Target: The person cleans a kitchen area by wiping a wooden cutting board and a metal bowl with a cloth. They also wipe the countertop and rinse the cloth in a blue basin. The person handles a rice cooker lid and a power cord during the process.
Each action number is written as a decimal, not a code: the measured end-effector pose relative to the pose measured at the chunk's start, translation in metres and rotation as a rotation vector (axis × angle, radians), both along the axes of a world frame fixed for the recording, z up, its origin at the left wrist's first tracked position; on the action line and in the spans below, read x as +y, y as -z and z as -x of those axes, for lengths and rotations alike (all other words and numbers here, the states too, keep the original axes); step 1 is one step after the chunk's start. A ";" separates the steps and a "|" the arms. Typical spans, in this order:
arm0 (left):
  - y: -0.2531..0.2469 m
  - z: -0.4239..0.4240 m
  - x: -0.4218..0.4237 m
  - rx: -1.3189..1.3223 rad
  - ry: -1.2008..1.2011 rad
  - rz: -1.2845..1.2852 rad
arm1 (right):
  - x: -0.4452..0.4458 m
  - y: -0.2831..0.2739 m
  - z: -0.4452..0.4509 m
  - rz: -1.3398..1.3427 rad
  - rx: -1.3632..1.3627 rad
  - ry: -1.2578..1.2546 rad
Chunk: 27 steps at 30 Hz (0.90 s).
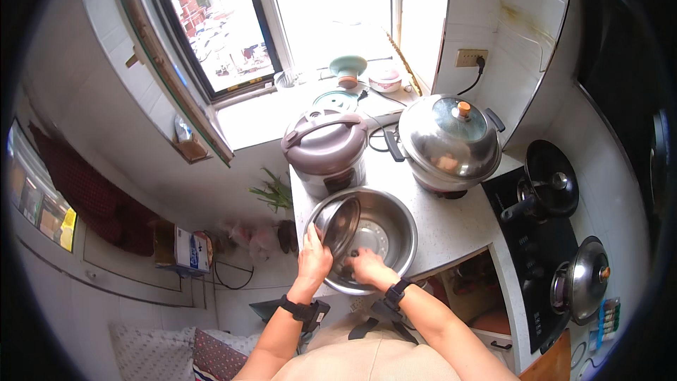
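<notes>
A large stainless steel basin [406, 222] stands at the front edge of the counter, before my body. My left hand [314, 256] grips the rim of a smaller metal bowl [342, 225], which is tilted on its side within the basin's left part. Low in the basin, my right hand [367, 267] has its fingers curled close to the bowl's lower edge. Its fingertips are partly hidden, so I cannot tell whether they hold anything. Light speckles show on the basin's bottom [373, 241].
Behind the basin stands an electric pressure cooker [325, 145]. A lidded steel pot [449, 143] is to its right, with cords between them. Further right, a black cooktop [521, 254] carries a dark pan [552, 180] and a lidded pot [584, 280]. Green stalks [272, 190] are left of the counter.
</notes>
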<state>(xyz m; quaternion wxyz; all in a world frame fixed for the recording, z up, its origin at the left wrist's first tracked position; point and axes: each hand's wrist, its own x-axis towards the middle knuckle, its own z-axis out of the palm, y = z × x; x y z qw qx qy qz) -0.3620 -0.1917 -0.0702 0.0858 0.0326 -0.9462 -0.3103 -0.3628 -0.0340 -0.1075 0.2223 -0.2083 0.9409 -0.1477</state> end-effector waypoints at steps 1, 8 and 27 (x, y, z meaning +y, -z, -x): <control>-0.003 0.005 0.004 -0.031 0.006 0.028 | 0.001 0.009 0.003 0.023 -0.039 -0.020; 0.005 0.010 0.008 -0.168 -0.014 -0.121 | 0.029 0.051 0.035 -0.001 0.312 0.380; 0.033 0.002 0.040 -0.449 -0.356 -1.123 | 0.030 -0.002 0.049 0.425 -0.522 0.064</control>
